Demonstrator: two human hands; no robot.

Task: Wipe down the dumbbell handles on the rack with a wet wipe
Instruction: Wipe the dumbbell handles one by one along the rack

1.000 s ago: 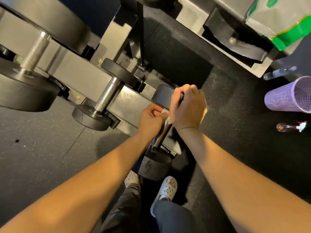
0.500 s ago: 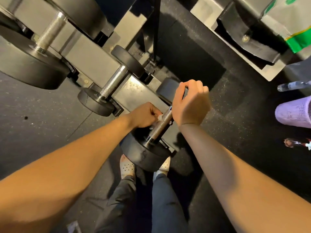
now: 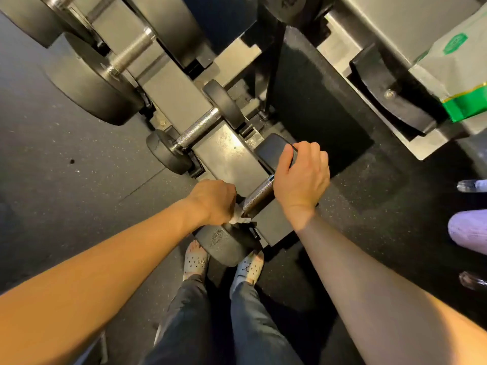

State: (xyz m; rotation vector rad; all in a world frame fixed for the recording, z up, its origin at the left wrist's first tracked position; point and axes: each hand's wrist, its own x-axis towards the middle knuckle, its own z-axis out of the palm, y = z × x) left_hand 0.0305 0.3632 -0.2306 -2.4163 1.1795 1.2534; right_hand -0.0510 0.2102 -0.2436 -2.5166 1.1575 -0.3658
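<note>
A small black dumbbell lies on the grey rack (image 3: 226, 156), its knurled steel handle (image 3: 259, 194) bare between my hands. My left hand (image 3: 213, 201) grips a crumpled white wet wipe (image 3: 238, 219) at the near end of the handle, against the near weight head (image 3: 226, 246). My right hand (image 3: 300, 180) curls over the far end of the handle and the far weight head (image 3: 271, 151). A second small dumbbell (image 3: 197, 130) and a larger one (image 3: 131, 51) sit further left on the rack.
A white and green wipe pack (image 3: 458, 72) lies on the rack at the upper right. A lilac mesh basket (image 3: 469, 230) and a clear bottle (image 3: 474, 185) stand on the dark rubber floor at the right edge. My feet in pale clogs (image 3: 196, 262) stand just under the dumbbell.
My left hand has slid the wipe down the handle from the far end toward the near weight head, baring the steel. My right hand stays on the far end. The view has tilted.
</note>
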